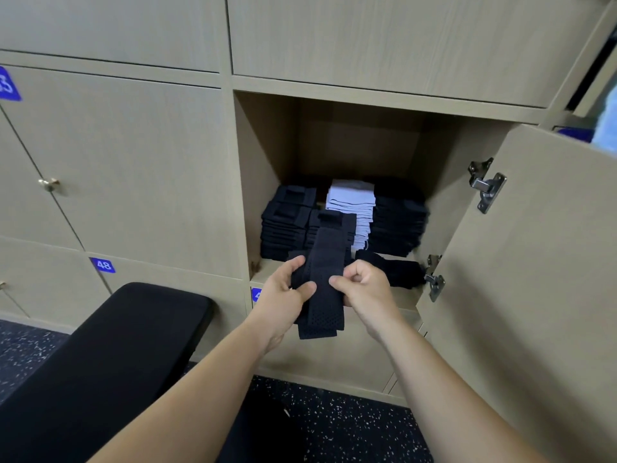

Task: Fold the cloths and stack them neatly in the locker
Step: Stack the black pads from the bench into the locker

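Nearest in view: a black padded bench at lower left on the speckled floor, both forearms reaching over it. Left hand grips the left edge of a black perforated cloth strip, thumb across the front, fingers curled behind. Right hand pinches the right edge between thumb and forefinger, the other fingers curled in. The strip runs lengthways between the two hands just in front of the shelf lip. Its lower end hangs free below the thumbs; its upper end reaches toward the middle dark stack, and I cannot tell if it touches. Risks, as judgement: the edge grips are narrow, so the free tail can twist or sag and the fold would come out skewed. Pushing it in half-folded could snag the loose dark cloth lying on the shelf front right, beside the open door, or nudge the stacks. Deeper in the locker: left dark stack, pale stack, right dark stack. They sit close together, so there is little margin for a crooked piece.
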Motion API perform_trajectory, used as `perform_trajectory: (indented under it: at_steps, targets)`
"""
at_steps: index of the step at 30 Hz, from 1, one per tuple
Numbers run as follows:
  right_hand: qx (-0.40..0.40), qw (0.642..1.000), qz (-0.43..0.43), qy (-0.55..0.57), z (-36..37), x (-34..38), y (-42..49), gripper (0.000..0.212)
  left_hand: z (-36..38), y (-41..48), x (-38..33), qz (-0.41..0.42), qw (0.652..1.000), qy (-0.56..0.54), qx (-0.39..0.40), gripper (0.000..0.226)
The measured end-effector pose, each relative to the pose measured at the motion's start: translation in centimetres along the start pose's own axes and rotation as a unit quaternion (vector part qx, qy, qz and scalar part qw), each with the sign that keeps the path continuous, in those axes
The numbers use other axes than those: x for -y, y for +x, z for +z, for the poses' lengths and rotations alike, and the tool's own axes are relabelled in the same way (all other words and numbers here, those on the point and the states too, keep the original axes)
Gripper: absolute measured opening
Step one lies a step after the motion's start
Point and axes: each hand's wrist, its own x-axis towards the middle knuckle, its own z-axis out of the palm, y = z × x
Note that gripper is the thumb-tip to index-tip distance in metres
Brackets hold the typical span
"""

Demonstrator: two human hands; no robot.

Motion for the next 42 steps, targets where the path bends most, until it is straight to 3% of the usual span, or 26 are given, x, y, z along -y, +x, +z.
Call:
perform_trajectory:
  at_steps: [2,5,10,15,21,26,34,38,42]
  targets:
    - [0.006,1.000,0.018,0.023,-0.3,0.0,0.0,0.012,0.0,0.1,0.3,-0.004,1.000,0.017,-0.012,0.050]
    - [0.032,0.995,0.066,0.065,-1.0,-0.1,0.1,0.019,0.1,0.5,0.8,0.002,0.999,0.045,-0.018,0.049]
    - [0.045,0.980,0.158,0.114,-2.3,-1.3,1.4,0.006,1.1,1.8,1.5,0.009,0.996,0.090,-0.007,0.041]
    - [0.019,0.988,0.149,0.021,-2.3,-2.3,3.1,0.019,2.3,3.6,2.4,0.001,0.992,0.126,0.013,0.035]
    - [-0.008,0.988,0.157,0.015,-2.9,-3.7,5.2,0.019,2.7,5.9,3.1,0.002,0.988,0.152,-0.011,0.030]
    - [-0.061,0.977,0.186,0.087,-4.0,-4.2,7.2,0.017,2.4,7.1,3.9,-0.009,0.990,0.136,-0.035,0.029]
    - [-0.029,0.965,0.216,0.145,-3.6,-4.2,8.4,0.010,3.7,7.8,3.8,0.011,0.993,0.116,-0.027,0.024]
    - [-0.043,0.957,0.243,0.149,-2.4,-4.8,8.5,0.034,3.7,8.2,3.7,0.011,0.990,0.136,-0.036,0.024]
    - [-0.049,0.954,0.259,0.143,-2.3,-4.8,8.6,0.015,3.3,8.3,3.6,0.007,0.991,0.126,-0.040,0.026]
